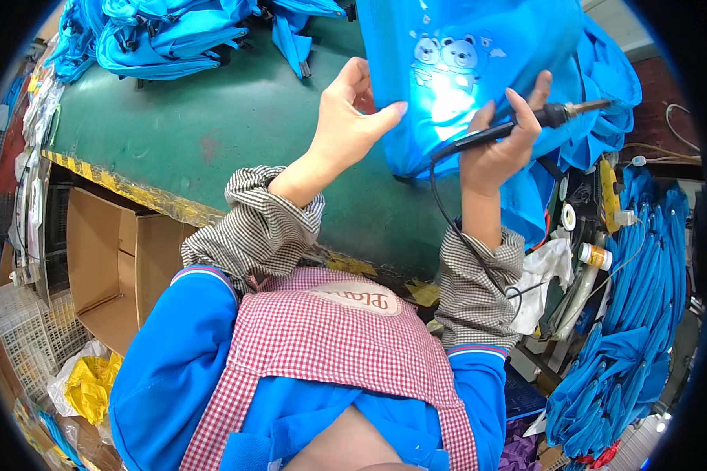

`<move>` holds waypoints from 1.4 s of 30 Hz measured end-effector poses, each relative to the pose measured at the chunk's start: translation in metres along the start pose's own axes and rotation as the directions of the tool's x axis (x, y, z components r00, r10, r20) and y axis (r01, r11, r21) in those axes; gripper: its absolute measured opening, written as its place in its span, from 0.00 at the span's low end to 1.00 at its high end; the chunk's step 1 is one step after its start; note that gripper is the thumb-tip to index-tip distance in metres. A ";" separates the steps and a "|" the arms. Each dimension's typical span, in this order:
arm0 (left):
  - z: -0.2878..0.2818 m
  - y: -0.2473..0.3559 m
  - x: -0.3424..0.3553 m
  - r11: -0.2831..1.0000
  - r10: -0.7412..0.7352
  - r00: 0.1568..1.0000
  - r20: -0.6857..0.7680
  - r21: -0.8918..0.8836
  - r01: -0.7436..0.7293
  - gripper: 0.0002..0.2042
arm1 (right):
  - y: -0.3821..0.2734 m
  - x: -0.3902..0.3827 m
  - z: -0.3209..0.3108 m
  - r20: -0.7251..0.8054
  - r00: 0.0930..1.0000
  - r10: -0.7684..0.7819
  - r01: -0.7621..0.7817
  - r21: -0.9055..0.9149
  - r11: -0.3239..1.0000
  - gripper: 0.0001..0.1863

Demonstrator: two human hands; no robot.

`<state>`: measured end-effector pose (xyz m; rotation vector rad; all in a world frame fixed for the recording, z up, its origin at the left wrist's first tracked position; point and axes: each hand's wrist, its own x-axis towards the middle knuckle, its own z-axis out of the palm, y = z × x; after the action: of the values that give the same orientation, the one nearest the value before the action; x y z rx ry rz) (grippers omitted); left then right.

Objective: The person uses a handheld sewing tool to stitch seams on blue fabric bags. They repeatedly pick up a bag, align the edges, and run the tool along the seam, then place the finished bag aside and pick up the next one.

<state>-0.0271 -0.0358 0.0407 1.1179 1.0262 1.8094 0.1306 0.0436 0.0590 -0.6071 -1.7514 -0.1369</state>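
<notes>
Red-and-white checked cloth apron (334, 337) lies nearest the camera. Left hand (346, 118) is pinched on the left edge of a bright-blue fabric piece (518, 43) printed with two bears, positioned over the right part of the green-topped bench (181, 133). Right hand (499, 157) grips a black, corded, pen-shaped tool (554, 116), metal tip pointing right. Blue fabric bundles (173, 35) occupy the bench's far left.

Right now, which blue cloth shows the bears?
The cloth held at its edge by the left hand; no bears show on the upper-left pile or lower-right bundle.
</notes>
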 end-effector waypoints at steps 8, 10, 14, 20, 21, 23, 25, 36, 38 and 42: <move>-0.011 -0.019 0.024 0.940 -0.024 0.998 0.063 0.342 0.000 0.14 | 0.032 -0.001 -0.020 -0.105 0.993 0.052 -0.068 -0.158 0.985 0.16; -0.007 -0.019 0.030 0.853 -0.047 0.995 0.085 0.522 -0.004 0.13 | 0.036 -0.001 -0.020 -0.063 0.992 0.105 -0.116 -0.218 0.969 0.17; 0.007 -0.022 0.047 0.833 -0.049 0.984 0.169 0.551 -0.054 0.12 | 0.024 0.000 -0.043 -0.010 1.000 0.021 -0.023 -0.160 0.987 0.17; 0.030 -0.027 0.070 0.805 0.051 0.952 0.303 0.552 -0.219 0.13 | -0.039 -0.061 -0.062 0.027 0.934 0.356 -0.352 0.236 0.906 0.20; 0.030 -0.031 0.072 0.788 0.088 0.951 0.297 0.563 -0.249 0.13 | -0.035 -0.071 -0.058 -0.027 0.972 0.233 -0.222 0.208 0.952 0.12; 0.032 -0.038 0.071 0.749 0.154 0.944 0.293 0.589 -0.305 0.13 | -0.039 -0.069 -0.056 0.070 0.996 0.053 -0.064 0.175 0.982 0.06; 0.032 -0.042 0.069 0.758 0.130 0.951 0.280 0.591 -0.277 0.13 | -0.037 -0.074 -0.052 0.127 0.992 0.006 -0.023 0.134 0.991 0.05; 0.039 -0.040 0.063 0.783 0.153 0.945 0.288 0.548 -0.294 0.13 | -0.042 -0.060 -0.045 0.192 0.980 0.046 -0.053 0.031 0.998 0.06; 0.043 -0.028 0.062 0.816 0.193 0.932 0.307 0.477 -0.326 0.13 | -0.047 -0.047 -0.069 0.121 0.992 0.042 -0.053 0.086 0.995 0.10; 0.066 -0.061 0.038 0.693 0.234 0.910 0.343 0.597 -0.404 0.18 | -0.050 -0.030 -0.103 -0.187 0.969 0.161 -0.163 0.004 0.987 0.17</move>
<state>0.0332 0.0378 0.0171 2.0144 1.4409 1.5179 0.2014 -0.0499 0.0706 -0.7203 -1.5146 -0.0871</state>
